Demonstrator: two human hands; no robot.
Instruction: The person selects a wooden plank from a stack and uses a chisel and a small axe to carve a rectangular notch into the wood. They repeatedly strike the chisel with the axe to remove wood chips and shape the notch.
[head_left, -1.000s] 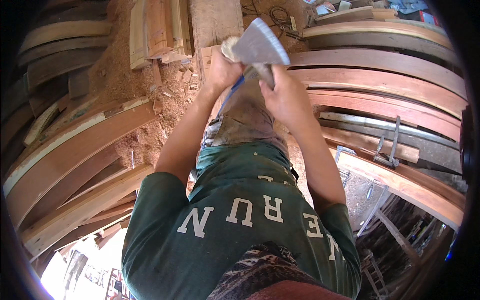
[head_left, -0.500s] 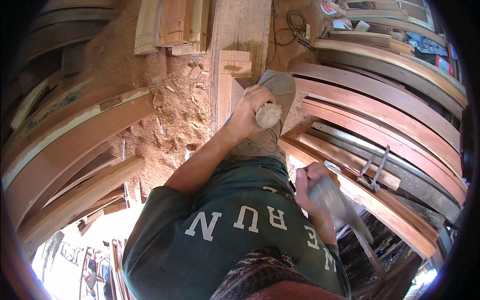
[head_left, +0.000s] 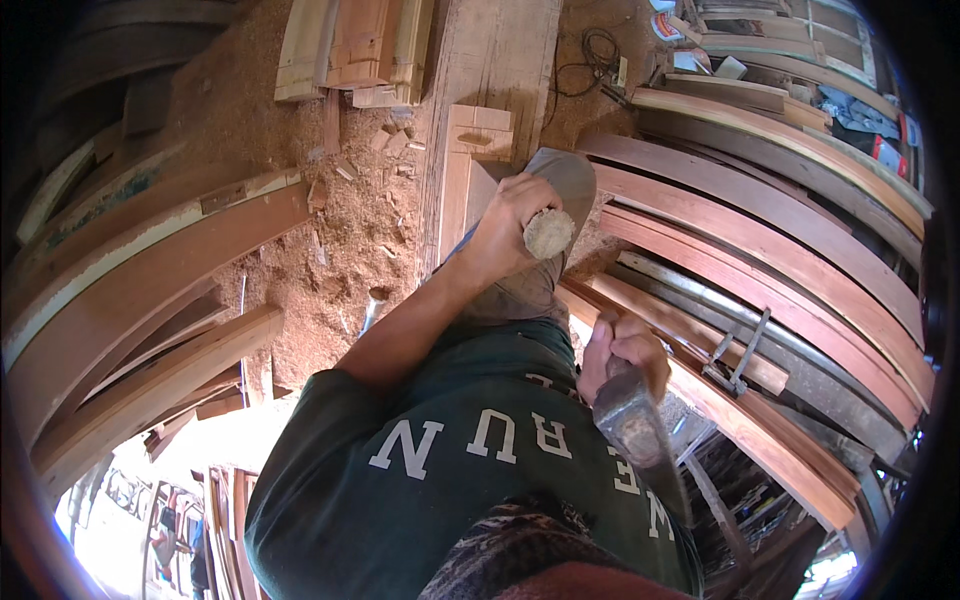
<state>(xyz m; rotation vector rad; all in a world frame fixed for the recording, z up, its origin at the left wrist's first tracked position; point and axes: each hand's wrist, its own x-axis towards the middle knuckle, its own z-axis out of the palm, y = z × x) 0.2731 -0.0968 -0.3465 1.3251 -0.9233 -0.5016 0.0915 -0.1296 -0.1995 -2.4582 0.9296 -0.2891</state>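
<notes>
My left hand (head_left: 508, 218) is wrapped round what looks like a chisel (head_left: 549, 234). The battered, round end of its wooden handle faces up, and its lower part is hidden behind the hand. Beneath and beyond it lies a light wood workpiece (head_left: 481, 118) with a slot cut in it, set on a long plank (head_left: 490, 50). My bent knee (head_left: 562, 180) in brown trousers is beside the workpiece. At my right side, my right hand (head_left: 628, 352) is closed on a hatchet (head_left: 632, 428), near its dark metal head. The hatchet is held in the air, apart from the chisel.
Stacked boards (head_left: 750, 220) fill the right side, with a metal clamp (head_left: 738, 360) on them. Beams (head_left: 150, 270) lie at the left. Sawdust and wood chips (head_left: 385, 140) cover the ground. Wood blocks (head_left: 357, 45) and a coiled cord (head_left: 597, 55) are further ahead.
The hatchet has swung, its head now turned with the blunt end up and closer to my body. My left hand stays closed on the chisel, with only a slight shift in view.
</notes>
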